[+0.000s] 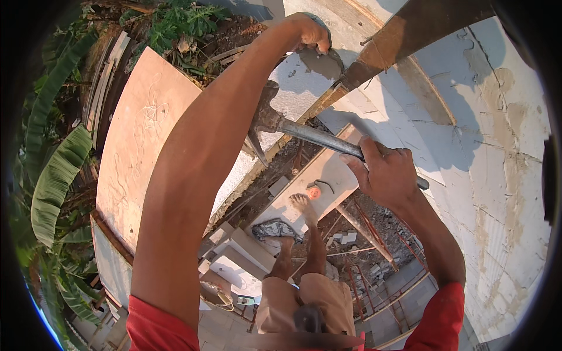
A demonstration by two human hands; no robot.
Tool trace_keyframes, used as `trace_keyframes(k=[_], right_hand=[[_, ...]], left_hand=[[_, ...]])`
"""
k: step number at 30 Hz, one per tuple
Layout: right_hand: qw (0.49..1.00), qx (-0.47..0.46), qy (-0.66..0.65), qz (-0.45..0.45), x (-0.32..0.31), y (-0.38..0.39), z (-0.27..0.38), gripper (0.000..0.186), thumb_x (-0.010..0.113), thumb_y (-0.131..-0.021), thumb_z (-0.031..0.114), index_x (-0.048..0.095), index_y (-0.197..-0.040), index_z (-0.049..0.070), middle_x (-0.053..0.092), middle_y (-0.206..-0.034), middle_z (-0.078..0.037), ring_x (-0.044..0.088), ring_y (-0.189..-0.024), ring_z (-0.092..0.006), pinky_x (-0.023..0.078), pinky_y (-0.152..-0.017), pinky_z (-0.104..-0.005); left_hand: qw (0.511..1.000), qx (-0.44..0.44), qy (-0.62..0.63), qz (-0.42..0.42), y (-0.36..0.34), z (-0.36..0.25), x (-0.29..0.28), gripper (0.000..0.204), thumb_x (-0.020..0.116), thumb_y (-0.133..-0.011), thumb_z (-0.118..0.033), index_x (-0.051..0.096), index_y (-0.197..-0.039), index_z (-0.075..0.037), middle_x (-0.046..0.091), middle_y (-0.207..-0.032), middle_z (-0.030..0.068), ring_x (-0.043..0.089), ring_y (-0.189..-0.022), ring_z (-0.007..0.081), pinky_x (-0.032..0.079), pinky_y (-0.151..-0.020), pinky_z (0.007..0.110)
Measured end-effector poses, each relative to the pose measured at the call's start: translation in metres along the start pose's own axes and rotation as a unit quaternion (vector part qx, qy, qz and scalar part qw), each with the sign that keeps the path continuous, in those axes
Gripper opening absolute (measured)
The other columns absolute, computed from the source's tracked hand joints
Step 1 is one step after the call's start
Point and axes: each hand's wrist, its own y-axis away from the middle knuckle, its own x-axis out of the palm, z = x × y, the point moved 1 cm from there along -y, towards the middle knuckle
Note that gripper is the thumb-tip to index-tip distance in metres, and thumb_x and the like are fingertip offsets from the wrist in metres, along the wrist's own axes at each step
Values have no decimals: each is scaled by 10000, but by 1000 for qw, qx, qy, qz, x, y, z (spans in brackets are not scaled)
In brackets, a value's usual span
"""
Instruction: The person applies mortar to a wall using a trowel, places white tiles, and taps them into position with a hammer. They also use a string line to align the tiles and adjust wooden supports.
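Observation:
My right hand (389, 172) is wrapped round the handle of a claw hammer (322, 138). The hammer's metal head points left and lies close to my left forearm, above a pale wall top. Stretched far forward, my left hand (310, 34) has its fingers curled down at a patch of grey mortar (321, 61) on the pale block wall (298, 88). Its palm side is hidden, so I cannot make out what it grips. Just right of that mortar, a dark wooden beam (404, 44) slants across, with a nail sticking out of its edge.
My feet stand on a narrow plank (336, 175), beside an orange round object (314, 192). Rubble and thin red metal bars (369, 225) lie below. A large tan board (137, 140) leans at the left, near banana leaves (61, 184). A pale block wall (492, 193) rises at the right.

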Motion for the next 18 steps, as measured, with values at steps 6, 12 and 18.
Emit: trace_keyframes(k=[6,12,18], right_hand=[[988,146,-52,24,0,5,-11,412,560,-1021,416,578,-926,15,598,-557,-148,627,-501,-363,505,-507,-448],[983,177,14,52,-4,-1,-19,472,555,-1009,459,591,-1030,-11,618,-577,-142,647,-527,-355,520,-557,-470],[997,67,20,22,9,10,-8,460,553,-1013,448,590,-1045,-9,658,-636,-128,672,-555,-334,529,-564,-479]], left_hand=[[992,88,-83,20,-1,-4,-4,392,838,-664,-286,757,-948,-27,679,-908,112,590,-758,262,509,-684,422],[999,4,-44,24,-6,-3,-3,420,817,-677,-297,746,-982,-17,664,-894,115,580,-721,264,495,-640,423],[999,-21,-19,46,-8,-5,-4,451,842,-617,-291,804,-1036,-127,674,-1147,134,604,-833,253,496,-654,371]])
